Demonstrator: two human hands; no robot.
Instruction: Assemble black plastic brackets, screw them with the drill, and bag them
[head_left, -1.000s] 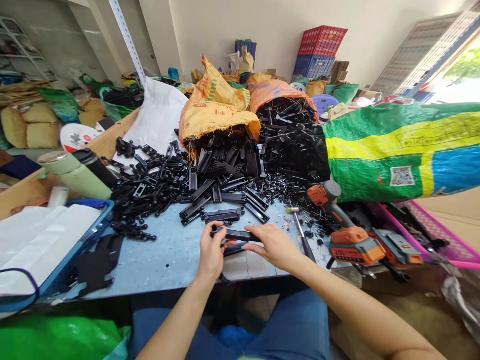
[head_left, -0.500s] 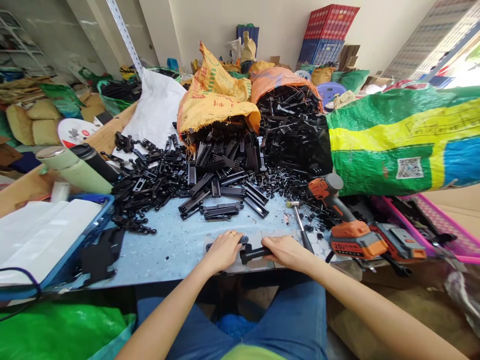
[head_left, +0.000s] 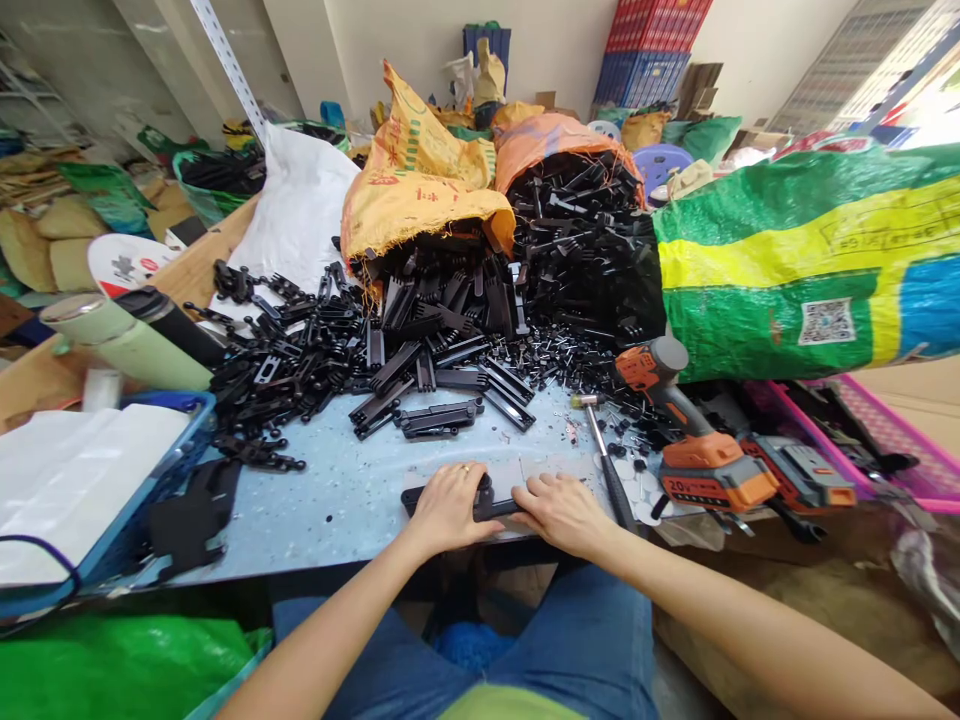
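Observation:
At the table's front edge my left hand [head_left: 450,505] is closed over a black plastic bracket part [head_left: 409,497], whose left end sticks out past the fingers. Between my two hands runs a black plastic arm [head_left: 496,508]; its left end lies under my left thumb and its right end is gripped by my right hand [head_left: 564,510]. The two black parts meet beneath my left hand, so whether they are joined is hidden. A hammer [head_left: 609,465] lies just right of my right hand. Farther back rest several assembled black pieces [head_left: 439,418].
An orange cordless drill [head_left: 697,440] stands at the right, beside a pink basket [head_left: 885,425]. Loose screws [head_left: 555,355] and heaps of black parts [head_left: 292,350] cover the back. Sacks [head_left: 427,190] spill more parts. A blue tray [head_left: 187,440] with papers is at the left.
My left hand has spread farther over the parts, with its thumb now across the black arm. My right hand has turned palm down and shifted slightly left on the arm. The view has tilted a little.

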